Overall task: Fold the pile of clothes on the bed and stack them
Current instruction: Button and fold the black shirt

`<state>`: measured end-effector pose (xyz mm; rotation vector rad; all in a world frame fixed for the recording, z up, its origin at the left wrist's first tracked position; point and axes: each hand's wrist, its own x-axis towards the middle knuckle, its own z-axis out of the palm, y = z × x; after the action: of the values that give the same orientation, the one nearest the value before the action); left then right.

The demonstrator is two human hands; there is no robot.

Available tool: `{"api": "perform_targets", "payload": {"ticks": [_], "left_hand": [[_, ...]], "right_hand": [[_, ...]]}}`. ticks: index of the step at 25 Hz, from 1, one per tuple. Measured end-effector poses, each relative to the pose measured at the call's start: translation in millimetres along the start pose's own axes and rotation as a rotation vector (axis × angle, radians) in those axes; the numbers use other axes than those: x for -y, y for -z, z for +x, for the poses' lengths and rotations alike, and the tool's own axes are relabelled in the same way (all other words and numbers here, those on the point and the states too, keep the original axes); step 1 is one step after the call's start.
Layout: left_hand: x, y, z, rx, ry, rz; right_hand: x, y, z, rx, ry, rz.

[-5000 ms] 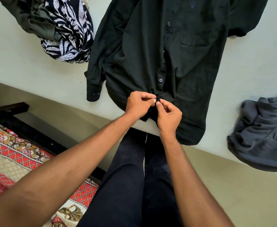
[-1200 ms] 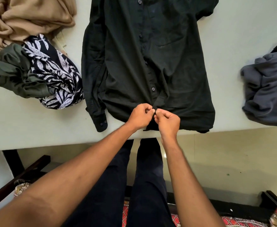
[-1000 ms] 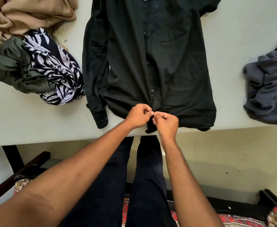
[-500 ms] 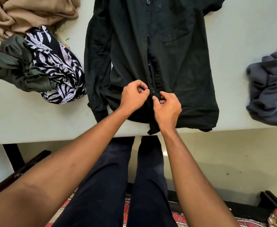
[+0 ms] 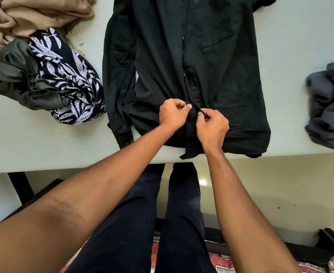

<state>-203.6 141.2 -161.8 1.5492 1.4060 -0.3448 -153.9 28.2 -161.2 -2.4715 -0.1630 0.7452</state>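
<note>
Head view: a black shirt lies spread front-up at the centre of a pale surface, its hem reaching the near edge, with one corner of the placket hanging over it. The left hand and right hand meet low on the placket, fingers curled, each pinching the fabric. At upper left, a leaf-print garment, an olive garment and a tan garment are heaped just beside the sleeve. A grey garment sits at the right edge, with a bare strip between it and the shirt. Bare surface fills the lower left.
</note>
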Motion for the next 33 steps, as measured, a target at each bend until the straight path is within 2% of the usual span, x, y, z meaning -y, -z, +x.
{"api": "perform_targets", "payload": {"ticks": [3, 6, 9, 16, 22, 29, 33], "left_hand": [[3, 3, 1, 0.025, 0.07, -0.099], [5, 4, 1, 0.028, 0.078, -0.134], [3, 5, 2, 0.057, 0.08, -0.151], [5, 6, 7, 0.083, 0.043, -0.125], [6, 1, 8, 0.084, 0.001, -0.091], [7, -4, 10, 0.054, -0.013, -0.077], [8, -6, 11, 0.045, -0.01, -0.069]], "right_hand": [[0, 4, -2, -0.065, -0.052, 0.221], [2, 2, -10, -0.11, -0.018, 0.288], [5, -9, -13, -0.077, -0.032, 0.284], [12, -25, -2, -0.003, -0.189, 0.327], [2, -18, 4, 0.12, -0.373, 0.687], [6, -18, 9, 0.088, -0.461, 0.74], [2, -17, 12, 0.139, -0.489, 0.824]]}}
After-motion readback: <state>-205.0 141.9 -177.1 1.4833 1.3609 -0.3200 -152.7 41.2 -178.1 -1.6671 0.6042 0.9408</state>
